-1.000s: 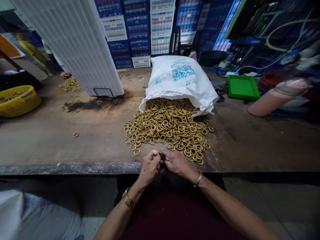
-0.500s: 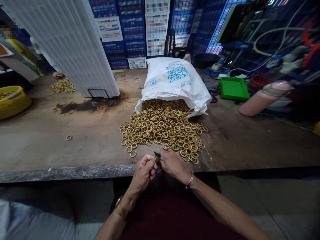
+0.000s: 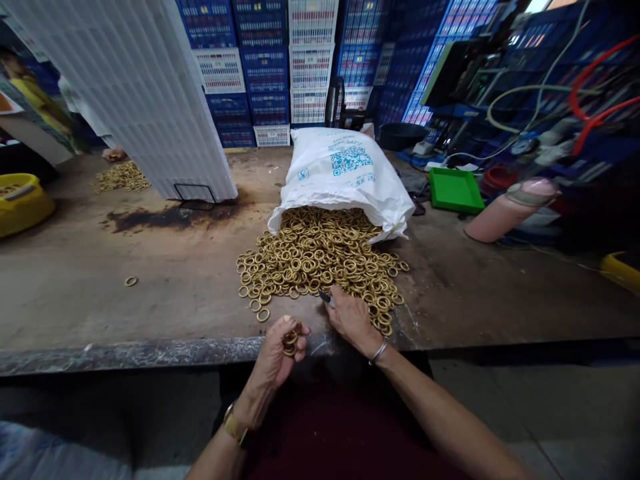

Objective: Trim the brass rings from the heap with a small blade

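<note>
Rings (image 3: 290,343) are resting in the clasped left hand (image 3: 277,341) while the right hand (image 3: 351,316) is gripping a dark-tipped tool (image 3: 327,298) (best angled outward) at the near pile (image 3: 320,257).

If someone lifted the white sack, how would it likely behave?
The sack would probably flop, since its mouth hangs in soft creases. It may feel heavy, as it bulges and metallic-looking rings crowd its mouth. Lifting its rear would likely spill some, since the mouth lies open.
</note>
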`<action>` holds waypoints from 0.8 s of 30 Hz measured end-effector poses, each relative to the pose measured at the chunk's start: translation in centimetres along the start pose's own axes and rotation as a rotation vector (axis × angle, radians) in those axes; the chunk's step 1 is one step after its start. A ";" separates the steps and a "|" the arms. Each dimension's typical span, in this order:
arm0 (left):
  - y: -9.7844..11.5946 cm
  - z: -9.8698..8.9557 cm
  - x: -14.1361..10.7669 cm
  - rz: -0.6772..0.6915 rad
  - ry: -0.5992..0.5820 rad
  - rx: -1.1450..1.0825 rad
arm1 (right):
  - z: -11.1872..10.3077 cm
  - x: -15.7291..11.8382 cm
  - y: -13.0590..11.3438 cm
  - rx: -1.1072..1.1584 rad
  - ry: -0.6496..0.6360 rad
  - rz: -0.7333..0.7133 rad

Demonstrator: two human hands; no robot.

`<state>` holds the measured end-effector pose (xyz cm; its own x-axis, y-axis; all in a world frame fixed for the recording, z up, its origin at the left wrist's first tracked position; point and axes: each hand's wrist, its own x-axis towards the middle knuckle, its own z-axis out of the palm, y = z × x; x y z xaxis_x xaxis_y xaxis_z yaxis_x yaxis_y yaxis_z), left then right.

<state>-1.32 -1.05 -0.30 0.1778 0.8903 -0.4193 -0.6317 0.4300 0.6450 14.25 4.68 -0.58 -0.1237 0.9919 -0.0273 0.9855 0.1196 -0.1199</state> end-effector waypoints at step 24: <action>-0.8 1.2 1.2 0.111 0.041 0.266 | -0.8 -2.0 -1.5 0.846 0.013 -0.193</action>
<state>0.29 -0.13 -0.52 0.0848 0.9294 -0.3591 -0.4242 0.3598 0.8310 13.12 2.55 0.45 -0.2729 0.9587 0.0804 0.5294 0.2195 -0.8195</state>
